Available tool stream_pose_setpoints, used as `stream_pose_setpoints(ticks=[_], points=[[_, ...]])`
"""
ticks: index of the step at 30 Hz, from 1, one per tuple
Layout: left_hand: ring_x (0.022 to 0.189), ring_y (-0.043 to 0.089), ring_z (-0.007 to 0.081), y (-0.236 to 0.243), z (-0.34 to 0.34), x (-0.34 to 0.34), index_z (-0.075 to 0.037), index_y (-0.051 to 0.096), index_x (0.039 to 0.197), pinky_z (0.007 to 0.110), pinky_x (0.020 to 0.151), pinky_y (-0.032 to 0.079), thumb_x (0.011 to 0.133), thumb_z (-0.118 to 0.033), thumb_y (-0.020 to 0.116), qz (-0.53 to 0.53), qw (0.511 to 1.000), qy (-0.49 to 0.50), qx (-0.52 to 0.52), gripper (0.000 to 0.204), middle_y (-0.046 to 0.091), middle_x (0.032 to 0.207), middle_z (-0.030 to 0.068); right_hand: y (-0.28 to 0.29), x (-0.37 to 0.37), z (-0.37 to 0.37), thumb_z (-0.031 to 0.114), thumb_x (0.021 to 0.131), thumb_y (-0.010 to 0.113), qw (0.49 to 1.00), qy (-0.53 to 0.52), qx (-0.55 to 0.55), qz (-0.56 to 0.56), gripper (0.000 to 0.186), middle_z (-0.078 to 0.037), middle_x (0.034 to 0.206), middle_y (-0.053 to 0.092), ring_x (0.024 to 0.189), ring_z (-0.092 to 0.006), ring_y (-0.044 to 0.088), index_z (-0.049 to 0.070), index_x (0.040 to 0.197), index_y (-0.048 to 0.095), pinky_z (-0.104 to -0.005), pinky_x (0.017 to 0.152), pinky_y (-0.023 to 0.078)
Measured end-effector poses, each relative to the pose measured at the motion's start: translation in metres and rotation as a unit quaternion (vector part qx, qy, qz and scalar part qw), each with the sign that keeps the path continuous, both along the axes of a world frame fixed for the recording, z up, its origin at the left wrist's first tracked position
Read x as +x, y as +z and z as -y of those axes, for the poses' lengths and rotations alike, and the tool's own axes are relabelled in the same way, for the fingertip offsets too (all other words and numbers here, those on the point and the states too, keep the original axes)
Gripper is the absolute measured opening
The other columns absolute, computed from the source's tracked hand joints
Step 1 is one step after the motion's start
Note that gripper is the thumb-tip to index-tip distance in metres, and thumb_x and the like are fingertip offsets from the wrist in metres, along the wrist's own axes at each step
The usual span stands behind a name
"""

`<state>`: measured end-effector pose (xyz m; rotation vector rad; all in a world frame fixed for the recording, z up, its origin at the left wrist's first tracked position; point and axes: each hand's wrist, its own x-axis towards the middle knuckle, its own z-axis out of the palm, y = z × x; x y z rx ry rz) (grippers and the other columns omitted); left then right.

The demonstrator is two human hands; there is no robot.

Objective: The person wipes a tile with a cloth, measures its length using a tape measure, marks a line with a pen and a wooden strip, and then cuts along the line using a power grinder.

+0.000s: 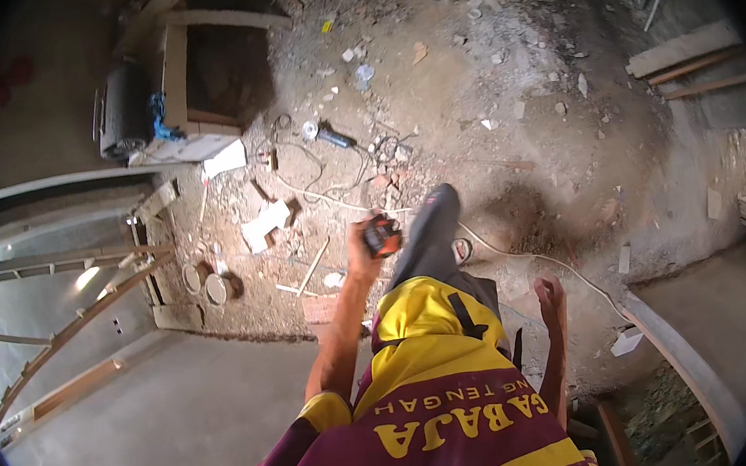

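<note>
My left hand [360, 250] is closed around a compact black-and-orange tape measure [382, 236], held out in front of my left thigh. Low at my right side hangs my right hand [550, 293], its fingers loosely bent and apart with nothing in them. One foot in a dark shoe [443, 197] is forward on the dirt floor. Beyond the left hand, a blue angle grinder [329, 136] with a disc lies on the ground. A pale cable [519, 256] runs across the floor past my foot.
Two buckets [218, 289] stand at the left, near wooden sticks [314, 266] and a torn white sheet [265, 225]. A dark cylinder [124, 110] rests on a block at the far left. Rubble [500, 57] covers the ground ahead; timber boards [683, 50] lie at the far right.
</note>
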<state>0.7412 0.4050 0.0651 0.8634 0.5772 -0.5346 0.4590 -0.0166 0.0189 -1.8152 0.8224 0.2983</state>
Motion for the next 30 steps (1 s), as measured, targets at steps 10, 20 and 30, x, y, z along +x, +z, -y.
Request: stream_pose_setpoints(ticks=[10, 20, 30], points=[[0.134, 0.053, 0.0233, 0.089, 0.463, -0.024, -0.009, 0.044, 0.156, 0.038, 0.117, 0.041, 0.096, -0.028, 0.064, 0.303, 0.817, -0.486, 0.068, 0.067, 0.056, 0.143, 0.0125, 0.106, 0.117, 0.122, 0.042, 0.107, 0.065, 0.901, -0.265, 0.226, 0.258, 0.063, -0.012, 0.154, 0.055, 0.134, -0.0239, 0.058, 0.008, 0.157, 0.048, -0.0399, 0.115, 0.048], [0.165, 0.019, 0.0416, 0.123, 0.729, 0.045, -0.003, 0.021, 0.171, 0.048, 0.134, 0.018, 0.103, -0.048, 0.067, 0.428, 0.456, -0.756, 0.194, 0.093, 0.026, 0.175, 0.0254, 0.120, -0.043, 0.365, 0.050, 0.102, 0.067, 0.586, -0.690, 0.321, 0.279, 0.047, 0.000, 0.103, 0.070, 0.082, -0.0151, 0.070, 0.018, 0.136, 0.064, -0.0357, 0.067, 0.057], [0.150, 0.041, 0.0398, -0.151, 0.934, 0.080, 0.007, 0.028, 0.163, 0.045, 0.123, 0.034, 0.105, -0.066, 0.053, 0.164, 0.197, -0.887, 0.384, 0.097, 0.036, 0.163, 0.0279, 0.059, -0.154, 0.524, 0.048, 0.102, 0.066, 0.356, -0.865, 0.202, 0.292, 0.034, -0.002, 0.088, 0.074, 0.067, -0.0196, 0.071, 0.015, 0.109, 0.072, -0.0350, 0.057, 0.059]])
